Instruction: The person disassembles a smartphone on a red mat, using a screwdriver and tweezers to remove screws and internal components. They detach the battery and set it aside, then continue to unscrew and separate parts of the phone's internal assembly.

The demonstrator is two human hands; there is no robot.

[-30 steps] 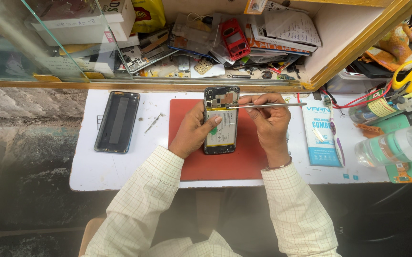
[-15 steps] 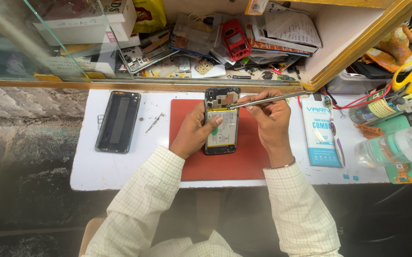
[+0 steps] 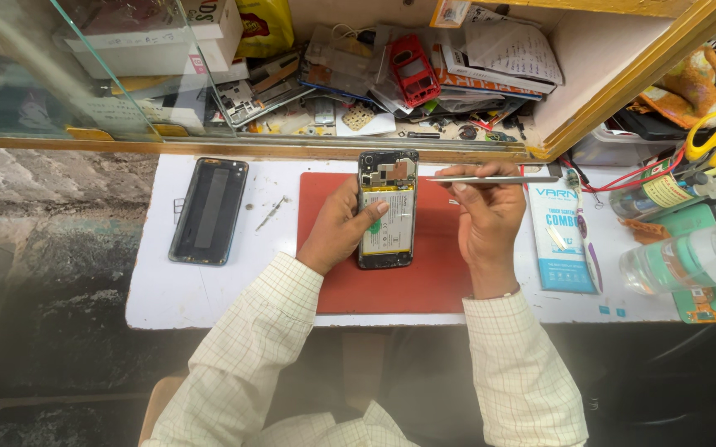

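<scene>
**Desk:** What's in the middle of the frame?

**Photographer:** An opened phone (image 3: pixel 388 211), back cover off, lying on a red mat (image 3: pixel 424 273) at centre. The left hand (image 3: pixel 337 228) is closed on its left edge, thumb pressing the battery. The right hand (image 3: pixel 490 211) grips thin metal tweezers (image 3: pixel 490 179) between its fingertips, held level just right of the phone's top — tips apart from the board.

**Desk:** The risk?

**Photographer:** As I judge it, a slip. The tweezers are metal and the circuit board at the phone's upper end is bare — a stray tip could scratch it or bridge contacts. Hard thumb pressure could also dent the battery.

**Desk:** Anything else nearby?

**Photographer:** A tiny part dropped here could vanish. A dark phone panel (image 3: pixel 209 209) lies at left of the white table (image 3: pixel 209 298), a clear bottle (image 3: pixel 689 257) at right, cluttered shelf (image 3: pixel 391 74) along the top.
</scene>
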